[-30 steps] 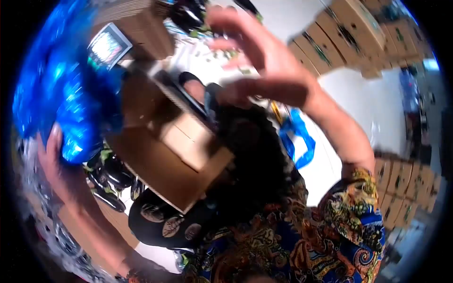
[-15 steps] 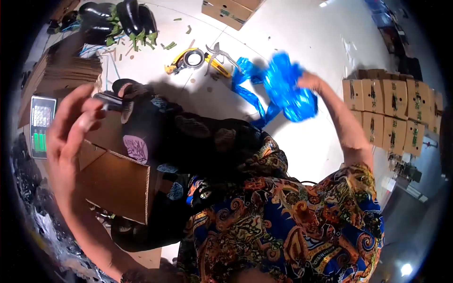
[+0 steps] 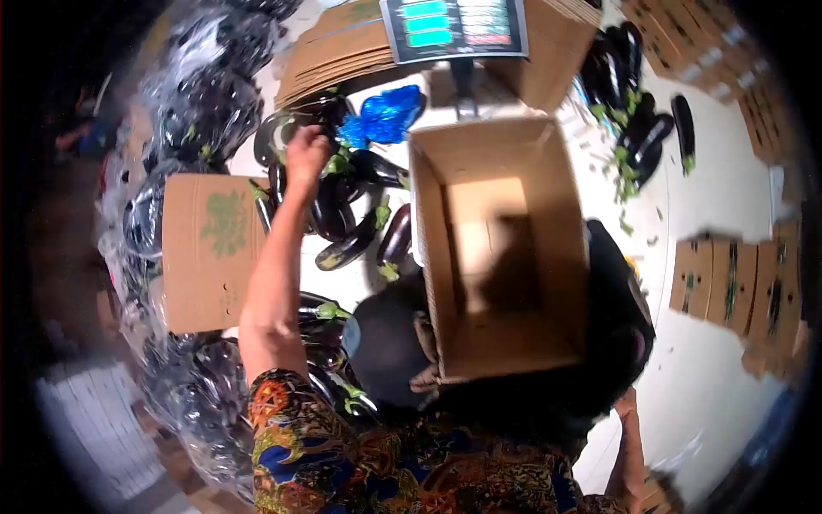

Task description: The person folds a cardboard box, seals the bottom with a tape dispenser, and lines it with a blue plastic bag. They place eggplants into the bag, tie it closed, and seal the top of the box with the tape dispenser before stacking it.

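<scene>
Among eggplants on the left, my left hand (image 3: 306,160) reaches away from me. Its fingers look curled in, and the hand hides whatever they may hold. Dark, glossy eggplants (image 3: 334,208) lie around it, some with green caps. A crumpled blue plastic bag (image 3: 391,116) rests just beyond, to its right. Right of the arm, an open cardboard box (image 3: 555,248) stands in front of me, its inside bottom showing a shadow. My right hand (image 3: 628,401) is low at the right, mostly hidden beside my dark clothing, with its fingers out of sight.
A scale display (image 3: 454,32) rises behind the box. Flattened cardboard (image 3: 338,51) stands at the back left. Clear bags of eggplants (image 3: 201,120) line the left side, near a printed carton (image 3: 210,257). More eggplants (image 3: 646,141) and stacked cartons (image 3: 719,278) are on the right.
My view has swung left, bringing the open box and scale to the middle. My right hand, earlier at blue plastic, is now low at the right. My left hand now reaches among eggplants.
</scene>
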